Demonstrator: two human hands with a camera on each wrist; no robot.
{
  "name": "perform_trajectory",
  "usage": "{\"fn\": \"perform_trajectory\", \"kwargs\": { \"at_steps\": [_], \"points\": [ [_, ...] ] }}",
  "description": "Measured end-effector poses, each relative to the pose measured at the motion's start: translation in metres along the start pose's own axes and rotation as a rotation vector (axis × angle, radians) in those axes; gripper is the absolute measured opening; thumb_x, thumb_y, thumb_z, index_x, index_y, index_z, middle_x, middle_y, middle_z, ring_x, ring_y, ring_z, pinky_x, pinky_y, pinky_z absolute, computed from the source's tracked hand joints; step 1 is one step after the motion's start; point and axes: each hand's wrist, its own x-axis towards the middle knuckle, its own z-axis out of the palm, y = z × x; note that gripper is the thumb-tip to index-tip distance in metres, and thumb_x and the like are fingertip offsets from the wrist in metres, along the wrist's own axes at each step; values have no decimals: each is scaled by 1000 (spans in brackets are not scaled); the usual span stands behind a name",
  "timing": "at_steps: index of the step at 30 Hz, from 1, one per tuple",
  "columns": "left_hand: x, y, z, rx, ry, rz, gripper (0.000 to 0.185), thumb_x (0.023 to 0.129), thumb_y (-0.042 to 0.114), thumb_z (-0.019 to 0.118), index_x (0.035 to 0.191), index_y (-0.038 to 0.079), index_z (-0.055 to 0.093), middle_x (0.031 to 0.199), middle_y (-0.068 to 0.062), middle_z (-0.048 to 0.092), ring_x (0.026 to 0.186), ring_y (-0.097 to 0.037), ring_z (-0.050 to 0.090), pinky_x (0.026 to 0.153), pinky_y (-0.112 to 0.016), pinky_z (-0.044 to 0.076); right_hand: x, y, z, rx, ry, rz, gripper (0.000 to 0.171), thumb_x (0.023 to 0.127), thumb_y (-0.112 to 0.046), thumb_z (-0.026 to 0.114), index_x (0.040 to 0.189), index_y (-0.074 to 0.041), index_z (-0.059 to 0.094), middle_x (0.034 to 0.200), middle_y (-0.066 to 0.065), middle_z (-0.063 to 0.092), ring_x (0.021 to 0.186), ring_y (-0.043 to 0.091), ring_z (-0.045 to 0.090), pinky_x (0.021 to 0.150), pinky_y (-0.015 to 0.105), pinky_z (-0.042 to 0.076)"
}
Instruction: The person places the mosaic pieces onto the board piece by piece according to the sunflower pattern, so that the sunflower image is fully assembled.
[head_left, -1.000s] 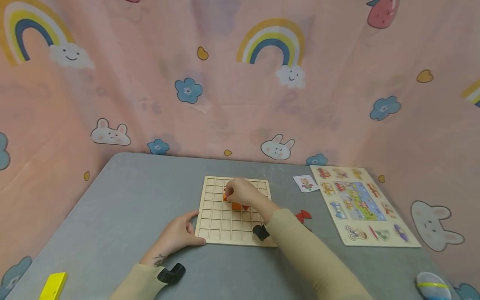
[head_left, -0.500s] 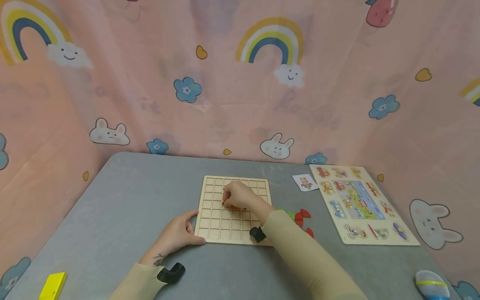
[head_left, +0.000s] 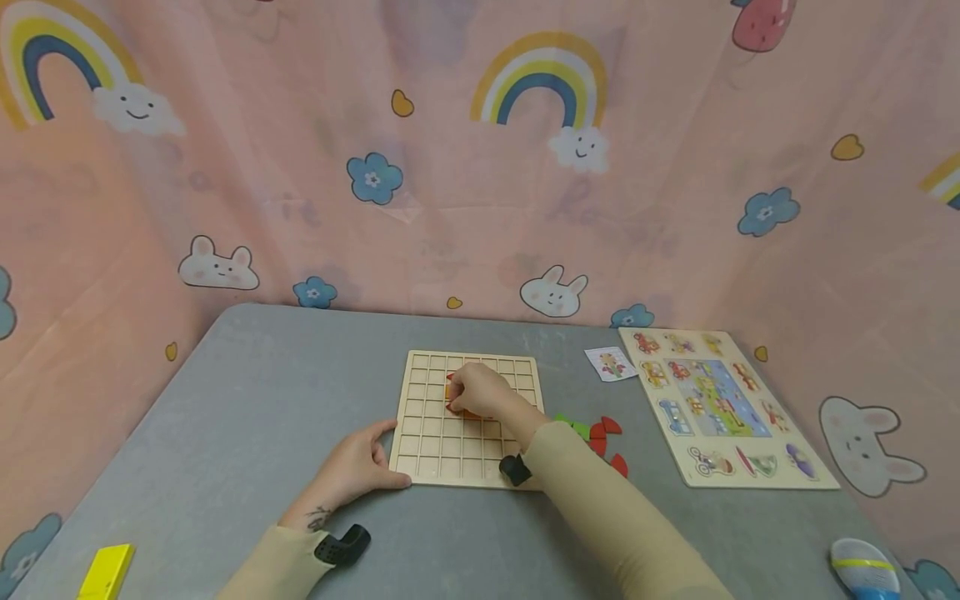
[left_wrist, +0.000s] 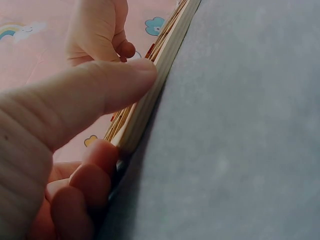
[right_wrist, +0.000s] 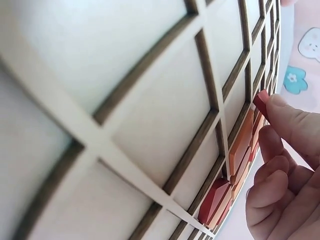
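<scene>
A pale wooden grid board (head_left: 427,460) lies flat on the grey table. My left hand (head_left: 358,463) holds its near left corner, thumb on the near edge and fingers curled by the left side. Over the board's upper middle, my right hand (head_left: 483,390) pinches a small red block (right_wrist: 261,103) between thumb and forefinger, tilted against the grid. Orange blocks (right_wrist: 241,143) and a red block (right_wrist: 215,200) sit in nearby cells in the right wrist view. From the head, my right hand covers most of these pieces.
Loose red pieces (head_left: 597,437) and green pieces (head_left: 573,427) lie right of the board. Beyond them are a picture card (head_left: 611,364) and a picture puzzle board (head_left: 678,458). A yellow block (head_left: 107,571) is at front left, a rounded white-and-blue object (head_left: 864,568) at front right.
My right hand has moved slightly down and left over the board, and its forearm has shifted left, uncovering green and red pieces. The left hand has stayed at the corner.
</scene>
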Motion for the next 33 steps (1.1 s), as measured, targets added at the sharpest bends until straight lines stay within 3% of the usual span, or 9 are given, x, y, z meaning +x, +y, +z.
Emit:
{"fn": "perform_trajectory", "kwargs": {
  "at_steps": [12, 16, 24, 29, 33],
  "points": [
    [1, 0, 0, 1, -3, 2, 93, 56, 17, 87, 137, 3, 42, 57, -1, 54, 46, -12, 45, 46, -29, 36, 1, 1, 0, 17, -3, 33, 11, 80, -10, 71, 70, -13, 66, 77, -2, 59, 68, 13, 50, 60, 27, 40],
    [0, 0, -1, 2, -5, 2, 92, 57, 16, 87, 137, 3, 42, 57, -1, 54, 46, -12, 45, 46, -29, 36, -1, 3, -3, 67, 15, 30, 5, 81, -10, 71, 78, -11, 67, 82, 0, 60, 71, 14, 51, 64, 28, 42],
    [0, 1, 2, 4, -3, -5, 93, 56, 16, 87, 137, 4, 42, 57, -2, 55, 46, -12, 46, 46, -29, 36, -27, 25, -49, 267, 158, 18, 24, 84, -9, 65, 106, 0, 66, 89, 9, 60, 75, 20, 51, 61, 28, 43],
    [0, 2, 2, 1, -2, -8, 94, 56, 16, 87, 137, 4, 41, 57, -2, 55, 46, -12, 46, 46, -29, 36, -57, 58, -72, 181, 223, 103, 31, 85, -11, 64, 113, 0, 63, 87, 10, 60, 73, 19, 53, 60, 29, 43],
    [0, 1, 2, -5, -1, -9, 93, 57, 16, 87, 137, 3, 41, 56, -2, 55, 46, -13, 46, 46, -29, 36, -77, 84, -71, 49, 174, 187, 32, 84, -11, 64, 113, 1, 63, 88, 9, 62, 75, 19, 55, 63, 31, 44]
  ]
}}
